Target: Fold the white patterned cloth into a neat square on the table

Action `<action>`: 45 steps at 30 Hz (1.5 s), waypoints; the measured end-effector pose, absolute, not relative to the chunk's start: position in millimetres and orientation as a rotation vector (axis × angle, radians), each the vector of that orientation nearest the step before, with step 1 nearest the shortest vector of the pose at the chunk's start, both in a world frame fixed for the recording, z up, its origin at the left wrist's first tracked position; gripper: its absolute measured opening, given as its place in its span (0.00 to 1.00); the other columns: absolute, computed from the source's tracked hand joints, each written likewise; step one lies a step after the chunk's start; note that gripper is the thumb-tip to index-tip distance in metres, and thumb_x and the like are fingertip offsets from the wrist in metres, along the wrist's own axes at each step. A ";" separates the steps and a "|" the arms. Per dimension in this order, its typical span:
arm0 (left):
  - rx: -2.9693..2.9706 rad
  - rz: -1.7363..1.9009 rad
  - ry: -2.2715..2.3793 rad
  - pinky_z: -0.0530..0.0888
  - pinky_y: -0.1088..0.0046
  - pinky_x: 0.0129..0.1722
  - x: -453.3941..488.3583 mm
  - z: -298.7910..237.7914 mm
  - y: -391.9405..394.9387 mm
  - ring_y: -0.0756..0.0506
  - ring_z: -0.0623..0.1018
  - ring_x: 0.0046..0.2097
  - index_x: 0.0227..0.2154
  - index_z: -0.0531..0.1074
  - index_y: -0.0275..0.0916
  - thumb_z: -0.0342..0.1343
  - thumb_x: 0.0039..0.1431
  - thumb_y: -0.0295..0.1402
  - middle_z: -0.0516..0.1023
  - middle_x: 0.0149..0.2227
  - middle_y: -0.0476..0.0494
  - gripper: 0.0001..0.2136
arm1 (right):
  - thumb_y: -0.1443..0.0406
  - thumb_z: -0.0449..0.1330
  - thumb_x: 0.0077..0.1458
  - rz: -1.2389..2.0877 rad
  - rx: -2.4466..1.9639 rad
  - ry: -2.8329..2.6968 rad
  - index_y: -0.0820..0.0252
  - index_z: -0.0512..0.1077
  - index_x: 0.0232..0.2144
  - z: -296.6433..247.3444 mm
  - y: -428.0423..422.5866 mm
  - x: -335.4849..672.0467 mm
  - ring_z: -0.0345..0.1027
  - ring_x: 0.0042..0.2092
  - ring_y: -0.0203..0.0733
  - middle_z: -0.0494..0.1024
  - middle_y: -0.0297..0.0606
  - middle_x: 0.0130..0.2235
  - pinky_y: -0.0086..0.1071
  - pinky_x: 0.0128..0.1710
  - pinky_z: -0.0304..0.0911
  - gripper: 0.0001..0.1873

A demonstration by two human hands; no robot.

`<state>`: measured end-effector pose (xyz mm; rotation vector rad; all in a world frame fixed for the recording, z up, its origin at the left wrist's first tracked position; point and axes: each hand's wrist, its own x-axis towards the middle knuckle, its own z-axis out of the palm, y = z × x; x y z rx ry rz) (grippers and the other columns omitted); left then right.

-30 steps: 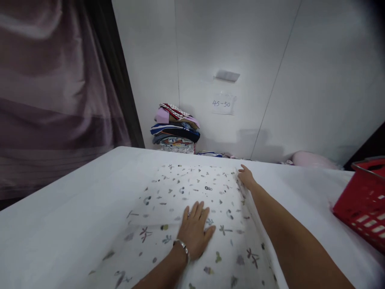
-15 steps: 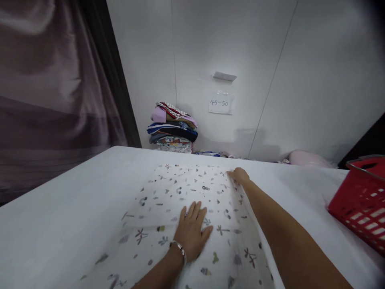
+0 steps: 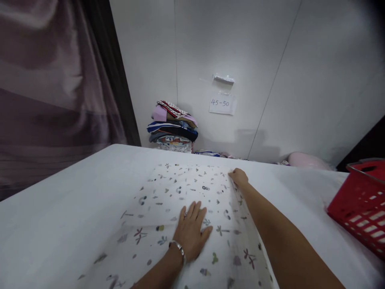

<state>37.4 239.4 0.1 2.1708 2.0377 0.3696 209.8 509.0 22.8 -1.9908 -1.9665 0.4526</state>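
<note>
A white cloth [image 3: 180, 188] printed with small palm trees, rainbows and other motifs lies spread over the white table. Flat on its middle rests my left hand [image 3: 192, 230], fingers spread, with a silver bracelet at the wrist. At the cloth's far right corner, my right hand [image 3: 239, 176] has its fingers closed on the edge of the fabric. The right side of the cloth along my forearm looks slightly raised and folded. My right fingertips are partly hidden.
The white table [image 3: 81, 180] extends on both sides. A red plastic basket [image 3: 357, 196] stands at right. Folded fabrics [image 3: 173, 126] are stacked by the wall, near a pink bundle [image 3: 306, 159]. A paper marked 45-50 [image 3: 222, 104] hangs there. A mauve curtain [image 3: 45, 100] hangs at left.
Both hands stay nearly in place on the cloth. The cloth's right edge by my right forearm has shifted slightly inward, and the view has moved a little.
</note>
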 end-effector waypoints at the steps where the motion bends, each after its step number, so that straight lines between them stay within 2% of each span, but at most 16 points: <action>1: 2.179 0.377 2.038 0.44 0.52 0.62 36.9 -1.1 239.3 0.39 0.46 0.65 0.60 0.53 0.43 0.33 0.61 0.51 0.46 0.65 0.45 0.29 | 0.59 0.57 0.50 0.439 -1.988 -1.962 0.59 0.70 0.32 22.6 508.3 208.7 0.69 0.42 0.46 0.76 0.42 0.38 0.32 0.34 0.59 0.10; 6: 2.190 0.382 2.044 0.45 0.51 0.62 36.5 -3.0 239.6 0.39 0.47 0.65 0.60 0.54 0.43 0.33 0.61 0.52 0.47 0.64 0.44 0.29 | 0.61 0.55 0.51 0.386 -1.978 -1.919 0.58 0.69 0.33 20.5 503.6 205.7 0.68 0.40 0.43 0.75 0.39 0.38 0.30 0.33 0.58 0.09; 11: 2.185 0.376 2.040 0.45 0.52 0.62 36.4 -3.2 240.0 0.39 0.47 0.65 0.60 0.54 0.43 0.34 0.61 0.51 0.48 0.64 0.44 0.28 | 0.64 0.56 0.51 0.374 -1.961 -1.893 0.57 0.70 0.30 21.6 501.4 204.2 0.68 0.39 0.40 0.75 0.37 0.36 0.28 0.31 0.57 0.05; 15: 2.182 0.386 2.033 0.44 0.52 0.62 36.3 -3.5 239.8 0.39 0.46 0.65 0.60 0.54 0.43 0.33 0.61 0.52 0.47 0.65 0.44 0.29 | 0.65 0.52 0.53 0.335 -1.935 -1.880 0.57 0.70 0.31 23.3 498.9 205.2 0.68 0.40 0.38 0.75 0.36 0.38 0.27 0.32 0.57 0.07; 25: 2.164 0.375 2.035 0.45 0.52 0.62 36.3 -2.5 240.2 0.40 0.46 0.65 0.60 0.53 0.44 0.32 0.60 0.52 0.46 0.65 0.45 0.29 | 0.57 0.56 0.52 0.388 -1.953 -1.947 0.59 0.72 0.32 19.6 502.9 208.5 0.69 0.41 0.42 0.76 0.41 0.39 0.29 0.33 0.59 0.12; 31: 2.172 0.395 2.029 0.45 0.52 0.62 35.5 -3.1 239.8 0.39 0.47 0.65 0.60 0.53 0.43 0.33 0.61 0.51 0.47 0.65 0.44 0.29 | 0.64 0.54 0.52 0.397 -1.965 -1.923 0.58 0.73 0.33 24.2 501.5 203.5 0.69 0.42 0.42 0.76 0.40 0.39 0.29 0.35 0.60 0.09; 36: 2.169 0.397 2.029 0.44 0.52 0.62 36.3 -2.2 240.0 0.40 0.46 0.65 0.60 0.54 0.44 0.33 0.61 0.52 0.47 0.65 0.44 0.29 | 0.64 0.52 0.52 0.417 -2.040 -1.861 0.59 0.73 0.35 23.5 502.5 208.5 0.70 0.43 0.44 0.77 0.42 0.40 0.30 0.36 0.62 0.11; 41: 2.155 0.380 2.035 0.44 0.52 0.62 37.3 -1.3 240.4 0.40 0.46 0.65 0.60 0.54 0.44 0.33 0.60 0.52 0.47 0.65 0.45 0.29 | 0.67 0.54 0.49 0.464 -2.146 -1.827 0.65 0.73 0.37 20.5 510.6 209.3 0.71 0.42 0.50 0.76 0.50 0.40 0.34 0.35 0.64 0.13; 45: 2.160 0.385 2.035 0.44 0.52 0.62 37.2 -1.8 239.9 0.40 0.46 0.65 0.60 0.53 0.44 0.33 0.61 0.52 0.47 0.65 0.45 0.29 | 0.64 0.55 0.50 0.451 -2.130 -1.846 0.65 0.73 0.39 20.6 511.0 207.0 0.70 0.44 0.50 0.75 0.51 0.42 0.35 0.37 0.64 0.15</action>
